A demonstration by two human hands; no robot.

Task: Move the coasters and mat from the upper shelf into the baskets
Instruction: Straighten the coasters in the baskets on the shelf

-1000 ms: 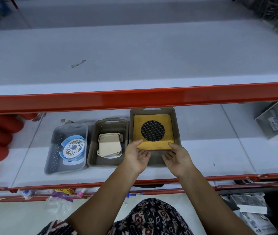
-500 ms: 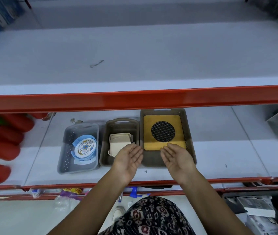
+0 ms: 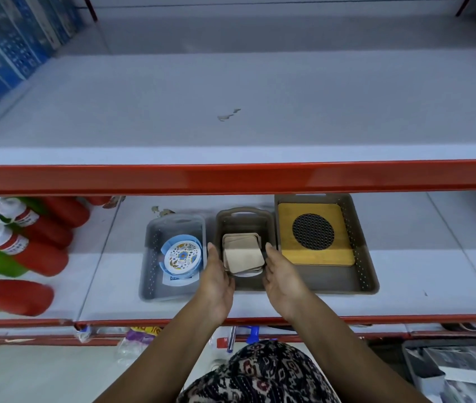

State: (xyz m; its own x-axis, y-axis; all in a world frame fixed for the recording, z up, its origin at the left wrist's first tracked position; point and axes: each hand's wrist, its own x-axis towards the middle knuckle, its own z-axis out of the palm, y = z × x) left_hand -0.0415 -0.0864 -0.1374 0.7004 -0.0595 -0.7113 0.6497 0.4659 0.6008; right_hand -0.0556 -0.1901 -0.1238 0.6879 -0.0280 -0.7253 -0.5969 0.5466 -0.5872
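Left hand (image 3: 216, 282): lying open, fingers straight and together, flanking the left wall of the middle basket (image 3: 245, 282); holding nothing.
Right hand (image 3: 283, 279): lying open likewise along that basket's right wall, palm facing inward; whether either palm is touching the walls is unclear.
Square coasters (image 3: 242, 255): sitting as a slightly fanned stack inside the middle basket, between the two hands.
Handling: probably light, stiff and thin; squaring them from two opposite edges looks best, since the flat faces could be sliding.
Round coasters (image 3: 183, 255): resting in the grey basket (image 3: 155, 274) to the left.
Mat (image 3: 315, 235): lying flat in the large basket (image 3: 363, 274) to the right.
Upper shelf (image 3: 231, 91): showing no coasters or mat.
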